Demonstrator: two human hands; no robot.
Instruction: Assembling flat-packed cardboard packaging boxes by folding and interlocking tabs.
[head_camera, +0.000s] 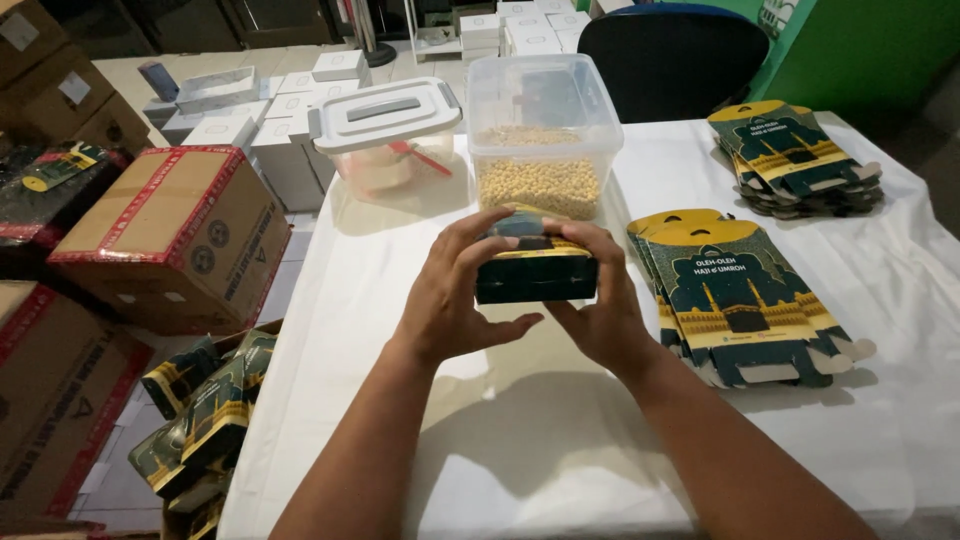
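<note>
We grip the dark green carton (536, 270) with left hand (455, 295) and right hand (600, 310) fingers clamped; squeezing could crush it.

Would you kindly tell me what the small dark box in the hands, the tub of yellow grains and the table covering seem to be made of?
The dark box looks like printed card with a slight sheen, matching the flat die-cut blanks beside it. The tub seems to be clear rigid plastic: the grains show through its walls. The table covering looks like white cloth or thin sheeting, wrinkled and matte.

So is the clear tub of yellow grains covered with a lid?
No, the clear tub stands open; the grey lid sits on the smaller container.
</note>
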